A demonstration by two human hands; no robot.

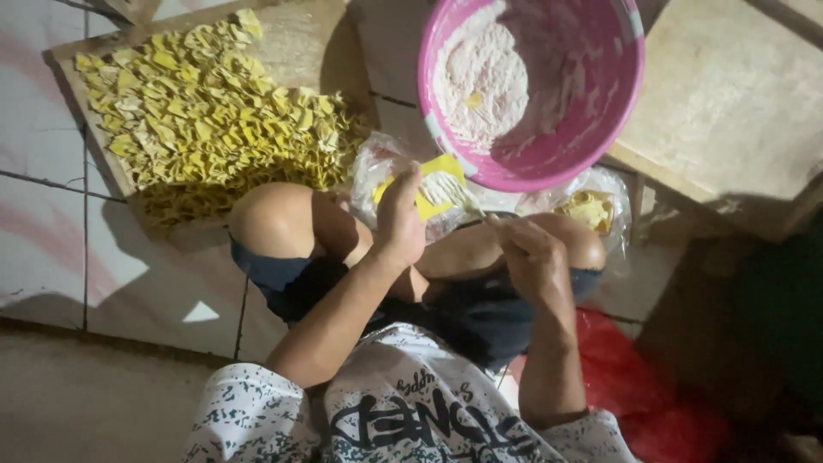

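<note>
Your left hand (pixel 399 216) cups a square yellow dough wrapper (pixel 426 190) just below the pink plastic bowl (pixel 549 159) of pale filling, while your right hand (pixel 530 250) pinches a thin metal fork (pixel 467 202) spreading filling on it. Keep the dab small and centred, wrapper flat, edges clean for folding.

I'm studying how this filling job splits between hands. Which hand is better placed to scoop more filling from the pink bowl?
Probably the right hand: it holds the utensil just below the pink bowl. The left hand is occupied holding the yellow wrapper.
</note>
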